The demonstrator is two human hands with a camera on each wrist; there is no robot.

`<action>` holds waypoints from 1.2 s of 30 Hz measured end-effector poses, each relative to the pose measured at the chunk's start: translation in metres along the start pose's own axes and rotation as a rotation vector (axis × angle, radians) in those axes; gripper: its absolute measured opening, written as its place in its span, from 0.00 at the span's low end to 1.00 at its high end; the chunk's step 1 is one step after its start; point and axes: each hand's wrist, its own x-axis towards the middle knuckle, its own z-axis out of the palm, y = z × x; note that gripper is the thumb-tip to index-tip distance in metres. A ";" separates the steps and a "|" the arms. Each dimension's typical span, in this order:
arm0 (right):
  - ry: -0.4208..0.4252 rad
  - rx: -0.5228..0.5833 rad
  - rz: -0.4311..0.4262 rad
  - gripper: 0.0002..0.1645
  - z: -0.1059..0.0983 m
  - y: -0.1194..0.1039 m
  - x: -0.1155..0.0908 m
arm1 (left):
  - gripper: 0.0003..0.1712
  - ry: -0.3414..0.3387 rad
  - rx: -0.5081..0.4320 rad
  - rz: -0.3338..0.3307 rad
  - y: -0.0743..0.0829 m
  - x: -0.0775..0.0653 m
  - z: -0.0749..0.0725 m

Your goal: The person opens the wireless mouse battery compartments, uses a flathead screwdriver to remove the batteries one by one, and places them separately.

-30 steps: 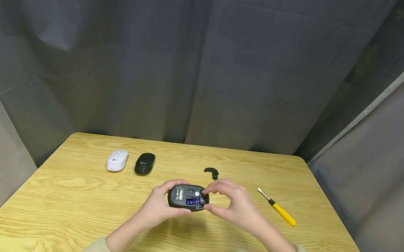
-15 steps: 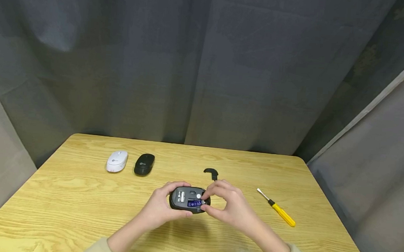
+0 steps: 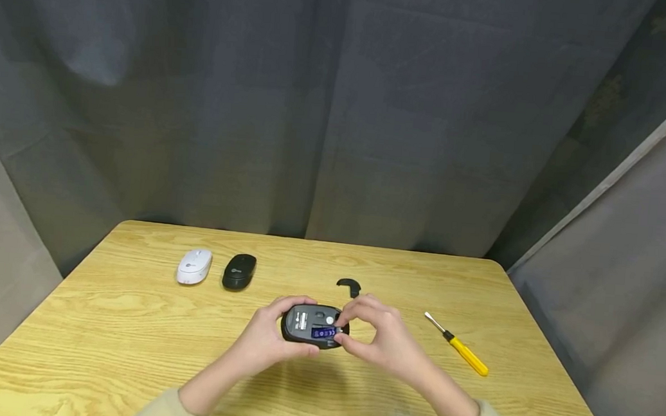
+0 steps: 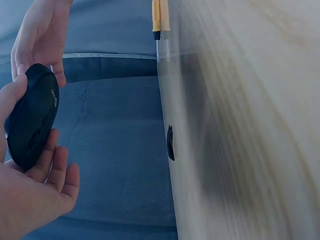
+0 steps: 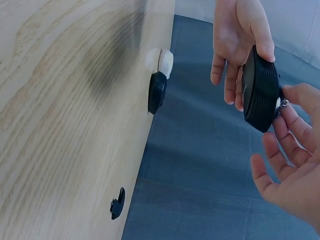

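Observation:
A black computer mouse [image 3: 295,334] is held bottom side up above the table, its battery compartment uncovered. My left hand [image 3: 263,337] grips it by its left end, thumb on the near side and fingers on the far side. In the compartment lies a purple battery [image 3: 322,332]. My right hand [image 3: 382,334] has its thumb and forefinger pinched at the battery's right end, which they partly hide. The right wrist view shows the mouse [image 5: 262,92] edge-on, with a small shiny metal bit between the right thumb and fingers. The left wrist view shows its logo side.
A black curved cover [image 3: 350,286] with a tab lies just beyond the right hand. Further left stand a white mouse [image 3: 194,266] and another black mouse [image 3: 239,272]. A screwdriver [image 3: 458,345] with a yellow handle lies at the right of the wooden table [image 3: 127,335].
My right thumb and forefinger have drawn closer together at the battery's end. The mouse has shifted slightly to the right in my left hand. Things lying on the table stay put.

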 end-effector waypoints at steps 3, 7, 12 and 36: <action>0.024 0.010 -0.023 0.09 -0.003 0.000 0.002 | 0.38 0.007 0.013 0.005 0.002 0.002 -0.002; 0.050 0.038 -0.024 0.09 -0.013 -0.008 0.007 | 0.39 0.005 0.015 0.013 0.002 0.004 -0.005; 0.081 0.035 0.009 0.10 -0.028 -0.018 0.013 | 0.39 0.036 0.031 0.041 -0.016 0.015 -0.004; 0.186 -0.103 0.190 0.05 -0.050 0.066 0.017 | 0.39 0.123 0.117 0.019 -0.056 0.071 -0.018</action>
